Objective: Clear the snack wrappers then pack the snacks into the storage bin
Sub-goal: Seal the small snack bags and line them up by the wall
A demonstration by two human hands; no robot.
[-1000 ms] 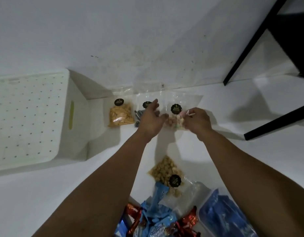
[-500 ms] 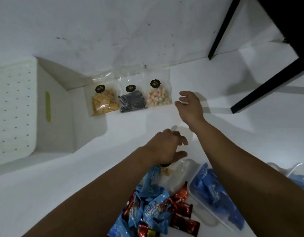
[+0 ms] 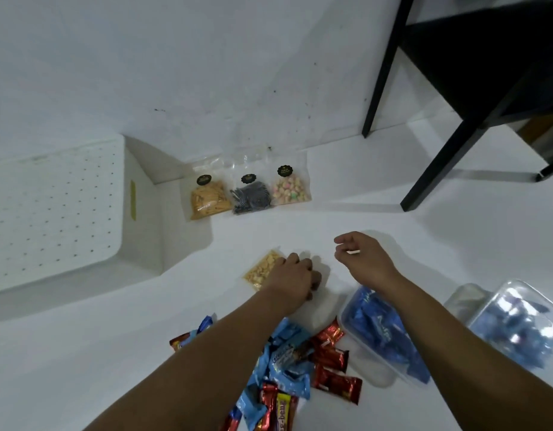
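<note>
A clear bag of yellow snacks (image 3: pixel 262 269) is being gripped by left hand (image 3: pixel 295 279), fingers curled; right hand (image 3: pixel 367 259) is being held above, fingers loosely curled, empty.

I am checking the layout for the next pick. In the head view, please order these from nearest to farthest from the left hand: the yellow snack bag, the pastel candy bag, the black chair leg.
1. yellow snack bag, under the left hand
2. pastel candy bag, by the wall
3. black chair leg, far right
</note>
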